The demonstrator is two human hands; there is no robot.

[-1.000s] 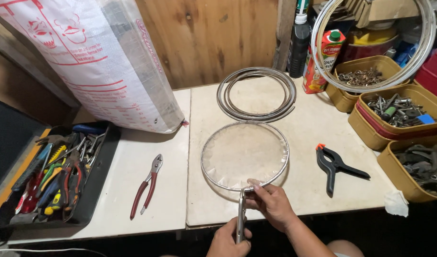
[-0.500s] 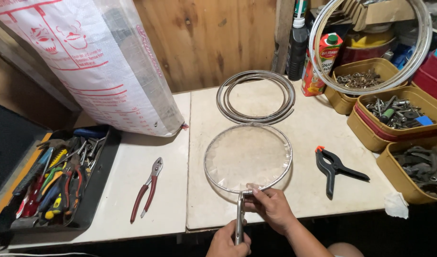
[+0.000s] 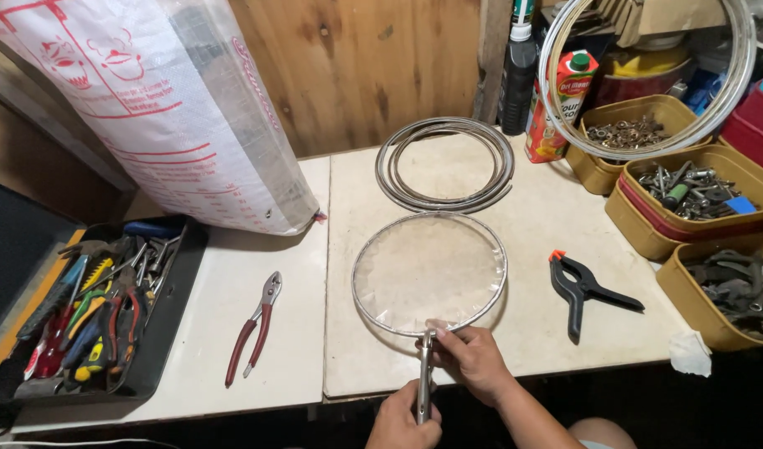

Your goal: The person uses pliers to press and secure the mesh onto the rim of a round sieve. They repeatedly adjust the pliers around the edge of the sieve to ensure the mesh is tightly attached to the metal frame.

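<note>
A round wire-framed mesh screen [image 3: 429, 270] lies on the white table [image 3: 514, 316], its near edge lifted slightly. My left hand [image 3: 404, 420] grips a metal plier-like tool [image 3: 424, 378] whose jaws meet the screen's near rim. At that same spot my right hand [image 3: 471, 357] pinches the rim, just right of the tool. A coil of metal wire rings [image 3: 444, 164] rests flat behind the screen.
Red-handled pliers [image 3: 254, 330] lie left of the screen, a black spring clamp [image 3: 582, 288] to its right. A black tray of hand tools [image 3: 98, 308] sits far left, a large plastic sack [image 3: 148, 100] behind it. Tubs of metal hardware [image 3: 689, 187] line the right side.
The screen has shifted slightly right and farther from me, and its near edge is held a little higher. Both hands stay at the near rim.
</note>
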